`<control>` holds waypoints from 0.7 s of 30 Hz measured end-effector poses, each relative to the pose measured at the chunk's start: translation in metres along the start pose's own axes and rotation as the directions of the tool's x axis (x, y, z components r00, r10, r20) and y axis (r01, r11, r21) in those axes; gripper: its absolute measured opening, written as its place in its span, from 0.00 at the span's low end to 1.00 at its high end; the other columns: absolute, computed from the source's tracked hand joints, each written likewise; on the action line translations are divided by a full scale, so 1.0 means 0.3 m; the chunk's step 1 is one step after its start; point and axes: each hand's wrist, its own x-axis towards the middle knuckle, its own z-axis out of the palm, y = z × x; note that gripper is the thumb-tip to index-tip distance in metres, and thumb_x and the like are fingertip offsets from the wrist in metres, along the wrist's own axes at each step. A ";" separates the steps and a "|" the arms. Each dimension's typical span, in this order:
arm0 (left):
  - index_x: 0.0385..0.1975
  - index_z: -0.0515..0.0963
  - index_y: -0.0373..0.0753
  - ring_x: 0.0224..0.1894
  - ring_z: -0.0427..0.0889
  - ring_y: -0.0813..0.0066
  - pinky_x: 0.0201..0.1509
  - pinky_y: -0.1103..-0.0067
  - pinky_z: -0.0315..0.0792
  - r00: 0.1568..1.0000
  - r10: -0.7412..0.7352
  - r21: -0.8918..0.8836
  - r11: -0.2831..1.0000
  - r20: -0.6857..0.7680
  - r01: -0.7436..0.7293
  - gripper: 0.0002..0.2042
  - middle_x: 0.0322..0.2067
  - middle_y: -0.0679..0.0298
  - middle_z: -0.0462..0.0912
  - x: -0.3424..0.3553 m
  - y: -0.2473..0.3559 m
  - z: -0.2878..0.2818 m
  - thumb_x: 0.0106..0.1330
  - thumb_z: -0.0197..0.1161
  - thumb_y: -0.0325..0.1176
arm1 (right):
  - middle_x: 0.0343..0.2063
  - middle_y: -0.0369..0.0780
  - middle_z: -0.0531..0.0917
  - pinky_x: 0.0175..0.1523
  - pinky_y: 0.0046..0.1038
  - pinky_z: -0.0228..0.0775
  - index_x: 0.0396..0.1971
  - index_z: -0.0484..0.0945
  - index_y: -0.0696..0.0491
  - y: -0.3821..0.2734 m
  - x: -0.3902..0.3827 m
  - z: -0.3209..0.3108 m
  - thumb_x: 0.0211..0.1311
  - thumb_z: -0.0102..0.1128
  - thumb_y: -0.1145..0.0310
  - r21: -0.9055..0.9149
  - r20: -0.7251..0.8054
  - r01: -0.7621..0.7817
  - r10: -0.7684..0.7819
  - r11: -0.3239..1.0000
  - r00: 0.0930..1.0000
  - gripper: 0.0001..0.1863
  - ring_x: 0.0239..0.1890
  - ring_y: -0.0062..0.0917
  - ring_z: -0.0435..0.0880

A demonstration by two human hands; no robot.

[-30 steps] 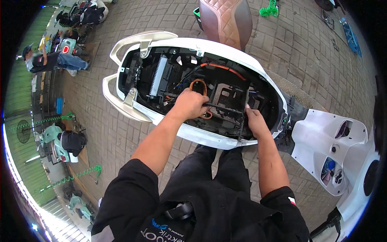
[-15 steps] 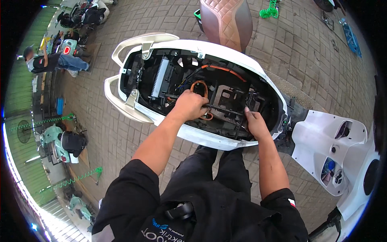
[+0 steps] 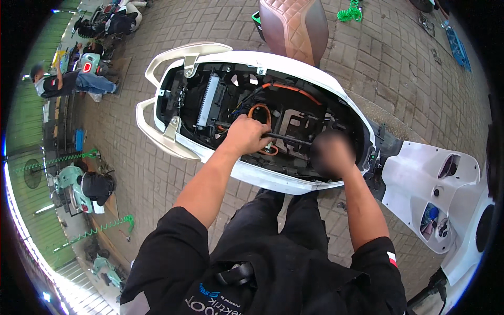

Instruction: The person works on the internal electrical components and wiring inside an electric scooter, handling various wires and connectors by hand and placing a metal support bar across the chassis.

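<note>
I count one open scooter body [image 3: 307,71], two handles [image 3: 191,51] (a pair), one quilted seat [image 3: 295,31].

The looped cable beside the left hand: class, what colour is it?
Orange. The looped cable beside the left hand shows best in the head view.

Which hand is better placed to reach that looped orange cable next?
Left, I'd judge: the left hand is right beside the orange cable loop, though it seems to hold a black rod. The right hand, blurred, is farther off, toward the scooter's white leg shield.
</note>
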 end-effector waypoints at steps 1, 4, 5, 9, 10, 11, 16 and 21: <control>0.34 0.86 0.45 0.32 0.83 0.57 0.44 0.66 0.71 1.000 0.002 0.002 1.000 -0.002 -0.002 0.13 0.24 0.58 0.84 -0.006 -0.001 -0.008 0.57 0.67 0.47 | 0.20 0.44 0.82 0.38 0.37 0.71 0.34 0.84 0.61 -0.025 -0.001 0.010 0.67 0.58 0.54 0.000 -0.003 0.001 -0.001 1.000 1.000 0.22 0.24 0.40 0.78; 0.33 0.85 0.45 0.33 0.82 0.58 0.43 0.66 0.70 0.999 -0.017 0.049 0.999 0.050 0.015 0.13 0.24 0.58 0.84 -0.027 -0.007 -0.025 0.57 0.66 0.47 | 0.30 0.38 0.83 0.42 0.29 0.69 0.39 0.82 0.62 -0.095 -0.029 0.036 0.73 0.51 0.51 0.564 0.203 -0.463 0.428 0.684 0.880 0.26 0.33 0.21 0.75; 0.33 0.85 0.45 0.33 0.82 0.57 0.43 0.66 0.71 0.999 -0.005 0.036 0.999 0.049 0.003 0.13 0.24 0.59 0.84 -0.016 0.000 -0.020 0.57 0.66 0.47 | 0.30 0.38 0.83 0.42 0.29 0.69 0.39 0.82 0.62 -0.059 -0.035 0.051 0.73 0.51 0.51 0.561 0.194 -0.460 0.430 0.688 0.882 0.26 0.33 0.21 0.75; 0.32 0.86 0.45 0.33 0.82 0.56 0.44 0.66 0.72 0.999 -0.023 -0.001 1.000 0.025 0.023 0.14 0.24 0.58 0.84 0.005 0.005 -0.017 0.57 0.66 0.49 | 0.51 0.47 0.81 0.60 0.31 0.67 0.57 0.72 0.56 0.084 -0.076 0.121 0.64 0.62 0.65 0.527 -0.317 0.064 0.126 0.847 0.940 0.23 0.54 0.36 0.79; 0.32 0.86 0.45 0.33 0.82 0.56 0.44 0.66 0.72 0.999 -0.035 0.004 0.999 0.028 0.035 0.14 0.24 0.58 0.84 -0.005 -0.003 -0.023 0.57 0.66 0.49 | 0.54 0.47 0.79 0.62 0.35 0.66 0.60 0.71 0.53 0.046 -0.094 0.093 0.56 0.65 0.69 0.130 -0.432 0.206 -0.132 0.970 0.892 0.29 0.58 0.38 0.76; 0.32 0.86 0.45 0.33 0.82 0.56 0.44 0.66 0.72 0.997 -0.068 0.017 0.998 0.043 0.067 0.14 0.24 0.58 0.84 -0.005 0.001 -0.026 0.57 0.67 0.49 | 0.57 0.47 0.77 0.65 0.38 0.64 0.62 0.69 0.50 0.027 -0.112 0.072 0.48 0.69 0.74 -0.301 -0.433 0.291 -0.402 0.908 0.807 0.37 0.63 0.41 0.72; 0.32 0.86 0.45 0.30 0.82 0.55 0.43 0.66 0.73 0.999 -0.030 0.038 0.999 0.038 0.028 0.15 0.22 0.57 0.83 -0.002 -0.004 -0.020 0.57 0.67 0.50 | 0.50 0.46 0.82 0.58 0.40 0.69 0.48 0.81 0.52 0.055 -0.080 0.050 0.48 0.68 0.70 -0.381 -0.232 0.416 -0.520 0.826 0.822 0.22 0.52 0.42 0.78; 0.32 0.86 0.45 0.31 0.82 0.55 0.44 0.66 0.73 0.999 0.034 0.021 0.999 0.040 -0.035 0.16 0.23 0.57 0.84 -0.005 -0.018 0.005 0.58 0.66 0.51 | 0.27 0.51 0.83 0.49 0.37 0.70 0.36 0.81 0.62 0.043 0.000 0.083 0.70 0.53 0.57 0.287 0.052 -0.265 0.262 0.920 0.964 0.20 0.35 0.51 0.82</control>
